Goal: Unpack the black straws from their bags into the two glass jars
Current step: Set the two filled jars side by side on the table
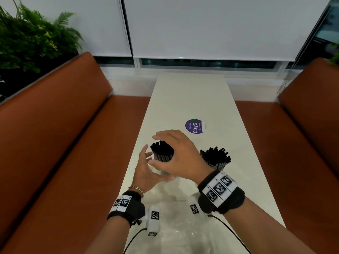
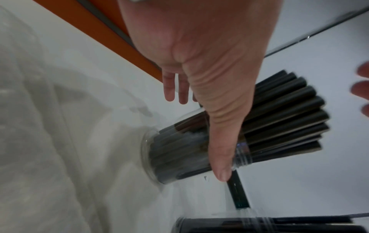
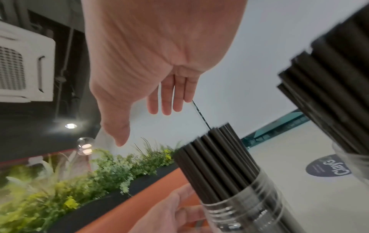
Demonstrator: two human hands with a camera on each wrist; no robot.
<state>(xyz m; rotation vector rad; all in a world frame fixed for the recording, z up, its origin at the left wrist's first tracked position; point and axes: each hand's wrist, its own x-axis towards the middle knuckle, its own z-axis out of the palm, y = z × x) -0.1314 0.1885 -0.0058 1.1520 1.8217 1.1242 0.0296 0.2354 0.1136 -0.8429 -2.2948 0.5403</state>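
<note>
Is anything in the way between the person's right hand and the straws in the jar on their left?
Nothing visible is. The right hand hovers open just above the black straws standing in the left glass jar, with only air between. The left hand is at the jar's side, not over the straws.

I see much free room on the far half of the table (image 1: 192,92); only a flat round sticker (image 1: 195,126) lies there, so a hand can pass over it. Near the middle, two jars of straws stand in the way: the left jar (image 1: 162,154) near the left edge, the right jar (image 1: 215,159) toward the right edge, with a narrow gap between them. At the near edge, crumpled clear bags (image 1: 176,217) cover the surface.
</note>
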